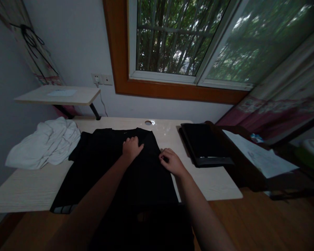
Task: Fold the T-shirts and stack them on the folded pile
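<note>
A black garment (107, 164) lies spread on the light wooden table (28, 188), its lower part hanging over the near edge. My left hand (131, 147) rests flat on its upper middle, fingers together and pressed to the cloth. At the garment's right edge, my right hand (170, 161) has its fingers curled and pinches the fabric. A crumpled white garment (45, 143) sits on the table to the left, touching the black one's sleeve.
A black flat tablet-like device (204, 144) lies at the table's right end. Beside it a dark stand holds white paper (259, 157). A small shelf (59, 94) juts from the wall at back left, under a window.
</note>
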### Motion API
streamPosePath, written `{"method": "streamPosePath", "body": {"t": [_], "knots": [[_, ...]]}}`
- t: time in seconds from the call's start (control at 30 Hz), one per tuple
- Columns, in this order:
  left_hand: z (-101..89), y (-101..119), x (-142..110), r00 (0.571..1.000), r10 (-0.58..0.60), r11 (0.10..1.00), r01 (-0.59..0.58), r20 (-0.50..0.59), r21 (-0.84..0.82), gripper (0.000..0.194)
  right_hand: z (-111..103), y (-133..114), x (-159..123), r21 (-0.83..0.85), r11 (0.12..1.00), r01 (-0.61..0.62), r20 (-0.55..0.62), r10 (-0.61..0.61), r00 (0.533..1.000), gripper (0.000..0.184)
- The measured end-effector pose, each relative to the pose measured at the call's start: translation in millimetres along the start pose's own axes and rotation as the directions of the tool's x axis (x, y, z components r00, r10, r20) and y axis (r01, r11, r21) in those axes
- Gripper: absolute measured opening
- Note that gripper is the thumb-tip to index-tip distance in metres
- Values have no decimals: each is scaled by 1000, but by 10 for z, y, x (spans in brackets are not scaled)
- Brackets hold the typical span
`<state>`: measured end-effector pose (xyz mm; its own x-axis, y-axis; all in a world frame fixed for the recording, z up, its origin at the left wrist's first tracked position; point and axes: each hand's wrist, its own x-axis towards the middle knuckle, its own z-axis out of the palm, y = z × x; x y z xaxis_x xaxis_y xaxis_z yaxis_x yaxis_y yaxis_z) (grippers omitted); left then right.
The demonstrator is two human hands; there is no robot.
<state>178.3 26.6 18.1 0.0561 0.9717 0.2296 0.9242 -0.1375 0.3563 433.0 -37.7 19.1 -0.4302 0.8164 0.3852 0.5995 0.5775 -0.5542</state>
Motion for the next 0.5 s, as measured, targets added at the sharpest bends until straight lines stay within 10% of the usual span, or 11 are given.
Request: {"method": "streamPosePath", "body": {"t": [0.27,0.5], "knots": [[-96,-405,-15,977,107,987,-83,185,-136,18,-25,-56,-20,77,996,-55,-1,55,998,27],[-130,-404,-182,987,159,976,-163,-36,-147,38,15,-5,-21,-10,1000,4,52,-3,999,19]]}}
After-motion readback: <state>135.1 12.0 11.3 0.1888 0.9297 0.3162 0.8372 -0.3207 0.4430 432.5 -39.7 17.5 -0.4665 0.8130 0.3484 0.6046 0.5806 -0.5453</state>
